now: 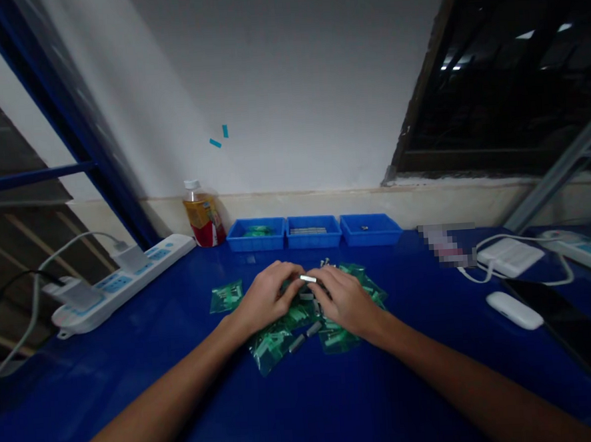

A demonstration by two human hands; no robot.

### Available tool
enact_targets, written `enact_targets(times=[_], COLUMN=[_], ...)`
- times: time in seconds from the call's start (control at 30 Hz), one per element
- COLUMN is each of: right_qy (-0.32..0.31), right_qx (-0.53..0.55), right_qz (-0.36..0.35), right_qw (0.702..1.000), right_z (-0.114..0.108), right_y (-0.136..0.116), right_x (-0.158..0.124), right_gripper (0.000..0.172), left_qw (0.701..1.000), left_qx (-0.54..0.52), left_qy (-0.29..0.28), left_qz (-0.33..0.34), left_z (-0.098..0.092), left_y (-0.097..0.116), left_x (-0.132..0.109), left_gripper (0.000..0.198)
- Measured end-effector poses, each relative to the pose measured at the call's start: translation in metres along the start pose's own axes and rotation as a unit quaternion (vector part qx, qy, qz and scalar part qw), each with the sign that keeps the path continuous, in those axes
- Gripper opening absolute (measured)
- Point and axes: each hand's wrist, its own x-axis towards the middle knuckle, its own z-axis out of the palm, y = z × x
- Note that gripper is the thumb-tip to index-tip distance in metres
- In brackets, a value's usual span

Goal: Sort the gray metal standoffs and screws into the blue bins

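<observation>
A small silvery metal piece (308,279) is held between the fingertips of both hands. My left hand (270,292) pinches its left end, and my right hand (348,301) pinches its right end. Below and around the hands lie several green-tinted clear bags of small parts, one green bag (272,348) at the front and another green bag (227,296) to the left. Two loose grey cylinders (305,337) rest on the blue table (307,407) between the bags. Loose screws (325,263) show just behind my right hand.
Three blue trays, left (257,243), middle (313,240) and right (371,238), line the wall beside a bottle (202,216). A power strip (124,285) with plugs sits left. At right are a white case (514,310), a dark phone (575,334) and a charger with cables (512,256).
</observation>
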Motion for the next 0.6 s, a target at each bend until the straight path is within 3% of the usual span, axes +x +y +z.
enact_targets(times=[0.13, 0.23, 0.3, 0.4, 0.5, 0.6], right_qy=[-0.048, -0.031, -0.016, -0.130, -0.229, -0.284], right_qx=[-0.017, -0.049, -0.107, -0.153, -0.133, -0.109], right_qz=[0.015, 0.052, 0.114, 0.206, 0.218, 0.211], right_qw=[0.999, 0.997, 0.988, 0.958, 0.939, 0.929], right_z=[-0.013, -0.025, -0.029, -0.025, -0.012, -0.001], right_y=[0.007, 0.035, 0.063, 0.099, 0.118, 0.123], right_x=[0.015, 0.043, 0.067, 0.099, 0.118, 0.129], right_gripper=[0.021, 0.020, 0.019, 0.020, 0.016, 0.015], left_qw=[0.998, 0.991, 0.983, 0.974, 0.970, 0.978], left_qx=[0.041, 0.115, 0.156, 0.187, 0.178, 0.116], left_qy=[-0.029, -0.058, -0.076, -0.093, -0.115, -0.125], left_qz=[-0.027, -0.048, -0.063, -0.093, -0.119, -0.116], left_z=[0.001, -0.002, -0.005, -0.011, -0.013, -0.012], left_y=[-0.005, -0.014, -0.019, -0.019, -0.018, -0.021], left_x=[0.001, -0.001, -0.002, -0.004, -0.005, -0.006], left_gripper=[0.022, 0.025, 0.026, 0.021, 0.017, 0.018])
